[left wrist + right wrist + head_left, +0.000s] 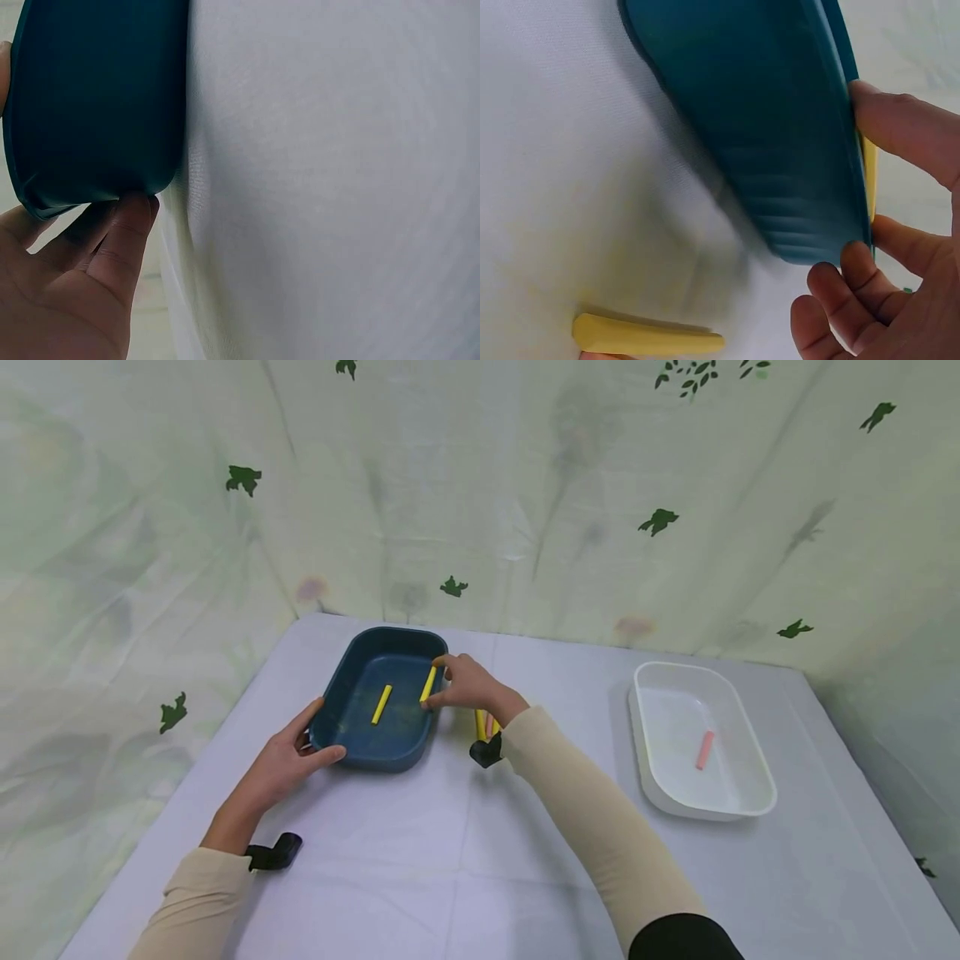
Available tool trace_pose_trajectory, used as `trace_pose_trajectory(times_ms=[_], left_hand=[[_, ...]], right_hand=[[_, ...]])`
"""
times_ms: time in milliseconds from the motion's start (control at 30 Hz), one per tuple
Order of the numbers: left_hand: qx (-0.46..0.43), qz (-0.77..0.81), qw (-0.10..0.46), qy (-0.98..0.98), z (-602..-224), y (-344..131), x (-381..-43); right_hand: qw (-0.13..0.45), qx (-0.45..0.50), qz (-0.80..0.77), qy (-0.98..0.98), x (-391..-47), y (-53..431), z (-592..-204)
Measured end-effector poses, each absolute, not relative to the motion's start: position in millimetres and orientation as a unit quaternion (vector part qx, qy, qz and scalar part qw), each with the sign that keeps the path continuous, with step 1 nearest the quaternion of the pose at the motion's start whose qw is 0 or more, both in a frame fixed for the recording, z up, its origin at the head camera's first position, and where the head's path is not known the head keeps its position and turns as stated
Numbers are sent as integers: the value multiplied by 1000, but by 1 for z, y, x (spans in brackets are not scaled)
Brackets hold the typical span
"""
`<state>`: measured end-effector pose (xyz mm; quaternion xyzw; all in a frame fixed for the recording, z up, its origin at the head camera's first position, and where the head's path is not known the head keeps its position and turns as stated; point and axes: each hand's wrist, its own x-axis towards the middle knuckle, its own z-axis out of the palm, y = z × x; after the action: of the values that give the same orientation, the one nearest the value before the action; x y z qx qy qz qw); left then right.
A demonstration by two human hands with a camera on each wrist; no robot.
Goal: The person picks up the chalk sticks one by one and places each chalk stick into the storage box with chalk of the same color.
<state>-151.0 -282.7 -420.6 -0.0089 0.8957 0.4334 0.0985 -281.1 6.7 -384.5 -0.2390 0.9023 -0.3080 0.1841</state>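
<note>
A dark blue tub (375, 758) stands at the back left of the table. My left hand (285, 764) grips its near left corner, thumb on the rim; in the left wrist view the fingertips (135, 214) bear on its outer wall. Inside the tub lies a yellow stick (382, 704), much like chalk. At the tub's right rim my right hand (471, 685) pinches a second yellow stick (428, 683) between thumb and finger, its length along the rim. In the right wrist view the tub wall (757, 142) hides most of that stick.
Beneath my right wrist, partly hidden, lie more yellow sticks (480, 723) and a pink stick (490, 725) on the white tablecloth (390, 877). A white tub (652, 789) with one pink stick (705, 750) inside stands on the right. A patterned curtain (510, 510) hangs behind.
</note>
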Motion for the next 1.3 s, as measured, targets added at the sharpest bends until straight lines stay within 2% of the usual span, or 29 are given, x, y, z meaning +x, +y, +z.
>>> trace_pose_trajectory(times_ms=[1300], left_hand=[[-14,420,101,902,-418,-279,-150]], right_hand=[[212,-258,-347,877,-279,20,-387]])
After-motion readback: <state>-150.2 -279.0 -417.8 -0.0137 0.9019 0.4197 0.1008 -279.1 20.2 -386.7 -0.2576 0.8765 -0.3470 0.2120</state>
